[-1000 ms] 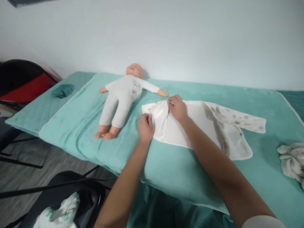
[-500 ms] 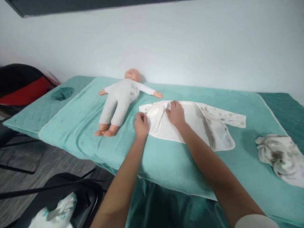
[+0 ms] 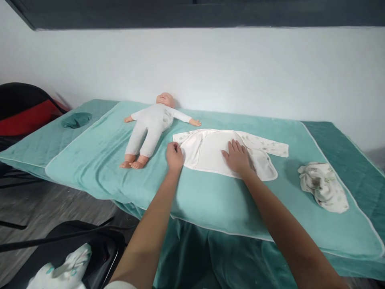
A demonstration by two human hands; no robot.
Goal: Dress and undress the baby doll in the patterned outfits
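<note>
A white baby shirt (image 3: 210,152) with small prints on its sleeves lies opened out on the green bed cover, its sleeves reaching to both sides. At its left edge, my left hand (image 3: 175,157) has its fingers curled closed on the fabric. My right hand (image 3: 237,157) rests flat on the shirt's right half, fingers spread. Left of the shirt, a baby doll (image 3: 153,118) in a pale grey-white suit lies on its back, arms out, its head towards the wall.
A crumpled printed white cloth (image 3: 323,186) lies at the right of the massage bed (image 3: 228,212). The bed has a face hole (image 3: 76,120) at its left end. A black chair (image 3: 99,249) at the lower left holds another white cloth (image 3: 64,269). A red and black chair (image 3: 27,114) stands beyond.
My right hand has slid to the right across the shirt and flattened out. My left hand stays at the left edge. The camera view has shifted.
</note>
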